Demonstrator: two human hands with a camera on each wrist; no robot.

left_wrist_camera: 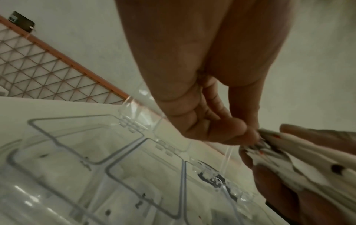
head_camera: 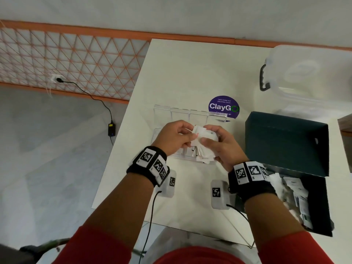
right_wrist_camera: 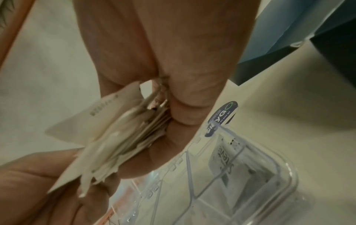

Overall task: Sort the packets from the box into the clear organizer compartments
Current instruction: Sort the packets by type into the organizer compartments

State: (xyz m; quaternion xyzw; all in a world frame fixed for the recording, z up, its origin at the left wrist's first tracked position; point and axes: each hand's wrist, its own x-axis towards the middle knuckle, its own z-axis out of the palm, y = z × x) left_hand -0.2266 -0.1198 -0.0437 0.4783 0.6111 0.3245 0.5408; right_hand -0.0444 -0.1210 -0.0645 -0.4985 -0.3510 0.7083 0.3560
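My right hand [head_camera: 219,143] grips a thick stack of white packets [head_camera: 204,147] above the clear organizer [head_camera: 171,115], whose lids stand open. My left hand [head_camera: 177,137] pinches the stack's left edge with fingertips and thumb. In the right wrist view the packets [right_wrist_camera: 119,137] fan out between thumb and fingers, and one packet [right_wrist_camera: 229,166] lies in an organizer compartment [right_wrist_camera: 269,175]. In the left wrist view my left fingertips [left_wrist_camera: 248,134] meet the packet edges [left_wrist_camera: 279,149] over clear compartments [left_wrist_camera: 134,175]. The dark teal box [head_camera: 320,206], lid raised, holds more packets [head_camera: 297,197] at the right.
A translucent plastic bin [head_camera: 308,77] with a dark handle stands at the table's back right. A purple round sticker [head_camera: 223,106] lies behind the organizer. The white table's left edge [head_camera: 122,130] drops to the floor, where a power adapter and cable lie.
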